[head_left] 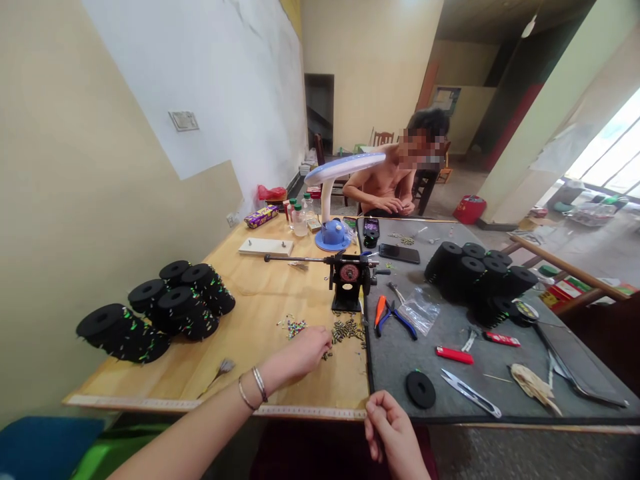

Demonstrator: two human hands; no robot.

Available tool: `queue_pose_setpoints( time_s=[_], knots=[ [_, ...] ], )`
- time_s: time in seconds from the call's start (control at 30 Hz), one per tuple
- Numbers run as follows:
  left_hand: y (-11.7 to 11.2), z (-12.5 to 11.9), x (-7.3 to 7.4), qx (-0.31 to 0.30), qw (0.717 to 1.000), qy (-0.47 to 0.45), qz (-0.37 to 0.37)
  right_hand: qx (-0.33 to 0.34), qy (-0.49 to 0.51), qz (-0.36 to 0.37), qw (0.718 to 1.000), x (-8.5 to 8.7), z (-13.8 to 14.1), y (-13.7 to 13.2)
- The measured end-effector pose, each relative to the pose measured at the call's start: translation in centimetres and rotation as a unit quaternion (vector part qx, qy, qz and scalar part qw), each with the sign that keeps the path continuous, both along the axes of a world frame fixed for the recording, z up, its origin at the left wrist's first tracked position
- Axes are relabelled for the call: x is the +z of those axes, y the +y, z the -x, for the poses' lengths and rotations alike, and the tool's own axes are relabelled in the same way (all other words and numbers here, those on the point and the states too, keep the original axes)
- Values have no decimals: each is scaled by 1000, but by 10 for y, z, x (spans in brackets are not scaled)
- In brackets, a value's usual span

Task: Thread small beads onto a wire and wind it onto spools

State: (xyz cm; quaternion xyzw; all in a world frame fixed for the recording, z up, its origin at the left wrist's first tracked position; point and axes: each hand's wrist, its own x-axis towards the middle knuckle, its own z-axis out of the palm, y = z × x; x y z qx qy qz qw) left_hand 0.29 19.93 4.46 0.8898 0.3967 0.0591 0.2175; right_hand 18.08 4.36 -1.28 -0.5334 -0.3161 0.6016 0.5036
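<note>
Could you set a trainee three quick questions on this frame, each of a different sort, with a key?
1. True or false: the fingers of the left hand are down by the small dark-gold pieces on the near side of the hand-cranked winding machine.

2. Which of these on the grey mat lies nearest the right hand?
a) the silver thread snips
b) the black foam spool
c) the black smartphone

3. Fill in: the desk lamp stands on a ____ base.

Key: 1 true; 2 b; 3 blue.
</note>
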Motion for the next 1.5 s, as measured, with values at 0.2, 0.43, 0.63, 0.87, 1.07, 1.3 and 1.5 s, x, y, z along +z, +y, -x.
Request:
queue_pose_setpoints(
  time_s=[0.2, 0.43, 0.63, 0.87, 1.07, 1.3, 1.5],
  knots=[
    [0, 20, 7, 59, 997, -37, -18, -1, -1, -1, 1000, -1, 0, -1],
    [2, 43, 11, 132, 989, -45, -42, -1, -1, 0, 1000, 0, -1, 0],
    [-10, 34, -1, 119, 991, -53, -35, 4, -7, 11, 1000, 2, 0, 1],
    [-27, 32, 14, 106, 989, -89, -55, 46, -33, 20, 998, 14, 15, 3],
    [-71, 16, 15, 47, 995, -79, -40, 34, -35, 27, 998, 21, 22, 4],
    [-87, -14, -16, 83, 994, -55, -44, -12, 0, 25, 1000, 17, 11, -11],
    [-96, -10, -18, 121, 982, -136, -59, -34, 21, 39, 998, 8, 5, -24]
  ],
)
